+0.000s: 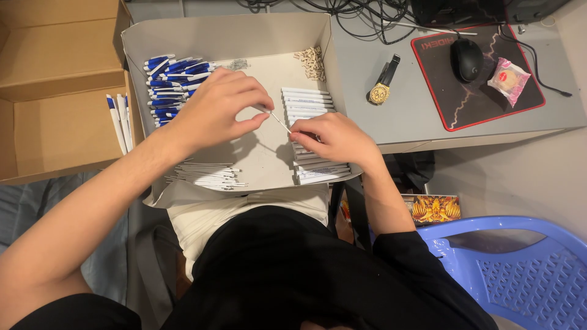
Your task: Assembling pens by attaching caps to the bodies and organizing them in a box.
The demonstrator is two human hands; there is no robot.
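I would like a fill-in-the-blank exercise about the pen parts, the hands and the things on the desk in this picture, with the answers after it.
1. The left hand and right hand together hold a thin white ____ over the shallow tray.
2. The pen parts heaped at the tray's far left have caps of ____ colour.
3. The computer mouse rests on a black pad with a ____ border.
4. Between the tray and the pad lies a gold ____.

Missing words: refill; blue; red; wristwatch

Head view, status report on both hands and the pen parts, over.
Left hand and right hand pinch a thin white refill between them. Over the grey tray, white barrels by the right hand. Nothing blocking.
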